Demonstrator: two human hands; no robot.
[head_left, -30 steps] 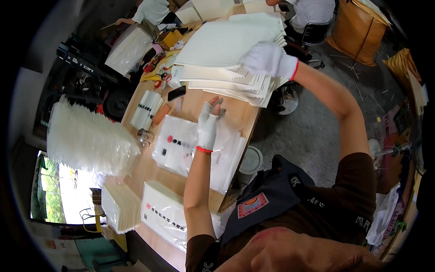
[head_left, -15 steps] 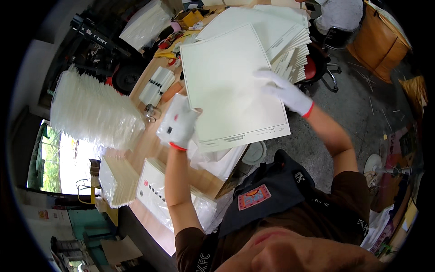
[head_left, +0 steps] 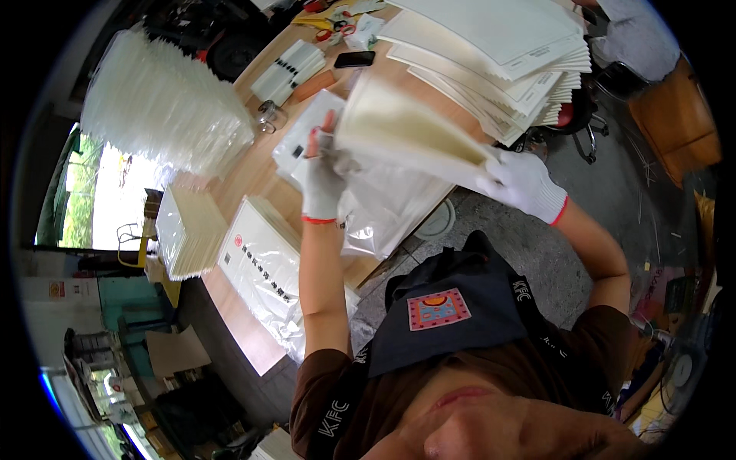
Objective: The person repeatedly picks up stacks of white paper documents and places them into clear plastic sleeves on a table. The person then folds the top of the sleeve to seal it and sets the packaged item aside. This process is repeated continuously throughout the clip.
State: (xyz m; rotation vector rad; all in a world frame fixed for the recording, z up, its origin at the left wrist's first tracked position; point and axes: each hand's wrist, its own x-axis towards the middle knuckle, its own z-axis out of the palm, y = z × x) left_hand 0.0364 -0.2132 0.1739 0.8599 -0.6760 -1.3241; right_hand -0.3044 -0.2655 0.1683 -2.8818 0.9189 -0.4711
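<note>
Both my hands wear white knitted gloves with red cuffs, and bare fingertips show on the left one. Between them is a bent batch of large white paper sheets (head_left: 418, 138), blurred by motion and curved open toward the top. My left hand (head_left: 326, 180) is closed at the sheets' left edge. At their right end my right hand (head_left: 529, 184) grips the corner with fingers wrapped round it. Beneath the sheets lies a clear plastic bag (head_left: 376, 230) on the table. A white packet with a dark square (head_left: 295, 146) lies just beyond my left hand.
Fanned stacks of printed sheets (head_left: 491, 46) lie at the far right of the table (head_left: 253, 337). Plastic-wrapped piles (head_left: 165, 107) stand at left, with a wrapped printed pack (head_left: 257, 257) nearer. A phone (head_left: 355, 59), glass jar (head_left: 270, 116) and scissors (head_left: 337, 29) lie farther back.
The flat sheet has turned into a bent, upright curve between my hands. My right hand has gone from resting on it to gripping its edge. The view has shifted.
</note>
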